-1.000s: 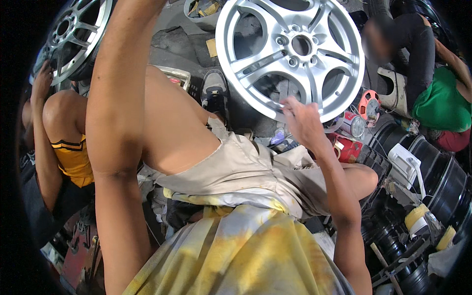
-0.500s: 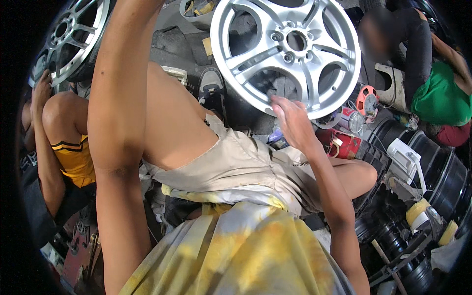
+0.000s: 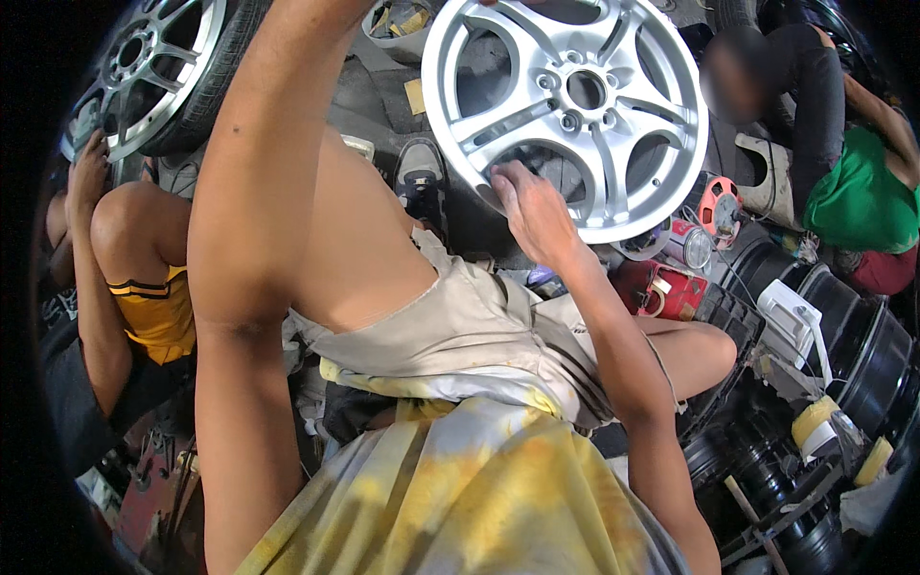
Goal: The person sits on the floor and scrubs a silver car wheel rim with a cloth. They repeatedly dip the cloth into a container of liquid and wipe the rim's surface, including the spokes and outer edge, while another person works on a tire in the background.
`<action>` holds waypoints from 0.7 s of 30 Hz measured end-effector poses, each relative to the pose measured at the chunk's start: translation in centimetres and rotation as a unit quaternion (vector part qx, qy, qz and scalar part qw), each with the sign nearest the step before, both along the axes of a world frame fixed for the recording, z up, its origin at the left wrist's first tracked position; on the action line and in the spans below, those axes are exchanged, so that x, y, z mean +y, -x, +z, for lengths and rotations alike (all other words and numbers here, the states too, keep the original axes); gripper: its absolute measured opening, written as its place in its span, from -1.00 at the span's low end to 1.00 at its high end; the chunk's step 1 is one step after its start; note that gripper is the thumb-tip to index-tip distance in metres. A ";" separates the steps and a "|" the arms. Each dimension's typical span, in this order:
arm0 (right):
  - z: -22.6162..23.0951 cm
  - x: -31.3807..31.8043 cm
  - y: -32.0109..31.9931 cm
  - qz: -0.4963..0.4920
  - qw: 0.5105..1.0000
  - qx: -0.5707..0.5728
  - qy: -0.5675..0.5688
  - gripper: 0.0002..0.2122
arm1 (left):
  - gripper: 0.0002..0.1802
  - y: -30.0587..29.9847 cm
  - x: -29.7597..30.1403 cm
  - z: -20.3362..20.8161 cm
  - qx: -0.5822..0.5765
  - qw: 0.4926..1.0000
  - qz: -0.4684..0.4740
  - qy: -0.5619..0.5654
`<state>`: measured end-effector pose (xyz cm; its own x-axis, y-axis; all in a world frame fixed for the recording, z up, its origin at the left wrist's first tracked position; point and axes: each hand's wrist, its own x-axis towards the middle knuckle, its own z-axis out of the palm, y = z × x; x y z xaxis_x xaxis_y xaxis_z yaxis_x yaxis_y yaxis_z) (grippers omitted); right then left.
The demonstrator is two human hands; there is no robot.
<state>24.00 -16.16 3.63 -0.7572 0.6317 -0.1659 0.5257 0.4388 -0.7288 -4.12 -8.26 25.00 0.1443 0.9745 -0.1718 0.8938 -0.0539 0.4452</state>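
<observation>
A silver multi-spoke alloy wheel (image 3: 575, 105) stands upright in front of my knees. My right hand (image 3: 532, 206) lies on its lower left rim, fingers curled against the metal between two spokes. My left arm (image 3: 259, 192) rises steeply past my bare left thigh and leaves the picture at the top edge, so my left hand is hidden. I am seated, in beige shorts and a yellow-patterned shirt.
A second wheel with a tyre (image 3: 144, 77) leans at the top left. A person in a yellow top (image 3: 153, 307) crouches at the left. Another in a green top (image 3: 862, 201) sits at the right. A red can (image 3: 661, 287), an orange reel (image 3: 719, 206) and black rims (image 3: 862, 355) crowd the right.
The wheel has shifted left and slightly up in view. My right hand has slid leftward along the lower rim. My left arm stays raised.
</observation>
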 end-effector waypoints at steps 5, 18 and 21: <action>-0.7 -0.6 -0.4 -0.017 0.998 -0.054 0.007 -0.76 | -0.65 -0.1 -1.1 -0.3 0.021 0.996 0.002 -0.086; 1.9 -0.3 -4.0 0.035 0.983 -0.128 -0.124 -0.84 | -0.67 0.7 -1.2 -0.3 0.011 0.998 0.045 -0.040; 0.3 -0.8 -1.3 -0.021 0.999 -0.025 -0.037 -0.83 | -0.67 0.3 -1.0 -0.4 0.001 0.999 0.041 -0.004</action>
